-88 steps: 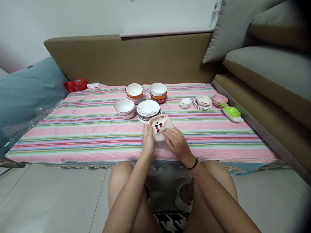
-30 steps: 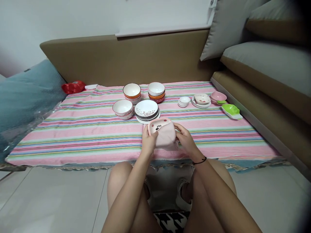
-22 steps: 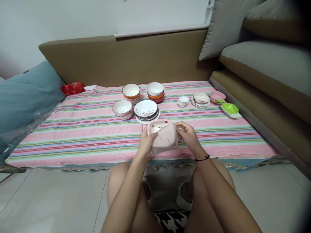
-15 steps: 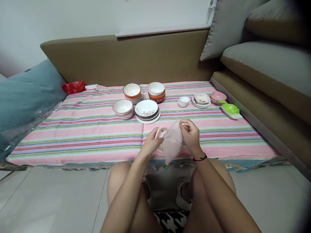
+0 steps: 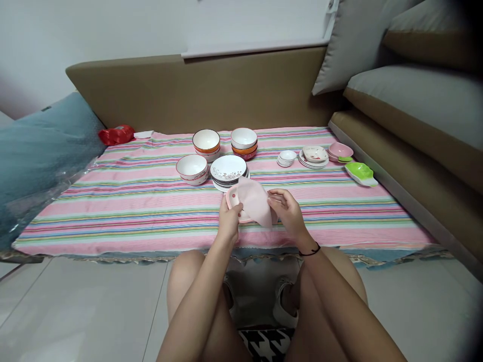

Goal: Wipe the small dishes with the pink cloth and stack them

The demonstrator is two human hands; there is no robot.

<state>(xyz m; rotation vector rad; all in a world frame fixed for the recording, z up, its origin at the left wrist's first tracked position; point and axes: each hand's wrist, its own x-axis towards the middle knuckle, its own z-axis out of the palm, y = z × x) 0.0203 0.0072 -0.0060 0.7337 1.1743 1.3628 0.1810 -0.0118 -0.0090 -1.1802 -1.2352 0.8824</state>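
My left hand [image 5: 228, 222] grips the left edge of a small pink dish [image 5: 234, 200], held just above the striped cloth [image 5: 132, 201]. A pale pink wiping cloth [image 5: 255, 200] lies over most of the dish. My right hand [image 5: 287, 213] pinches the cloth's right side, fingers closed on it. The dish's inside is mostly hidden by the cloth.
Behind my hands stand a stack of patterned plates [image 5: 228, 170], a white bowl [image 5: 192, 168] and two stacks of orange-rimmed bowls [image 5: 206, 142]. To the right lie small white saucers [image 5: 287, 158], plates [image 5: 314, 156], pink bowls [image 5: 340, 151] and a green dish [image 5: 360, 174]. A red bag [image 5: 116, 134] sits far left.
The dish has been turned in my hands, and the cloth has shifted from its near side to lie across its top. My right hand has moved from wiping to pinching the cloth's edge.
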